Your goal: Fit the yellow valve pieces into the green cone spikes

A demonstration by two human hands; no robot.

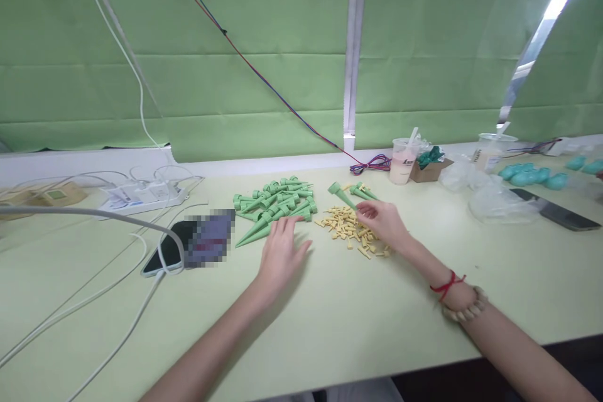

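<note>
Green spikes [264,200], capped and tapered, in a heap on the counter [330,320], left of a scatter of small yellow pieces [346,221]; judged light, stiff and smooth, best taken by the broad capped end or mid-shaft, the thin points being likelier to bend. One single spike [340,192], cap up and away, pinched near its narrow end by the right hand [384,223], above the yellow pieces. Left hand [279,254] loosely spread, thumb apart, at the heap's near edge, contact unclear.
</note>
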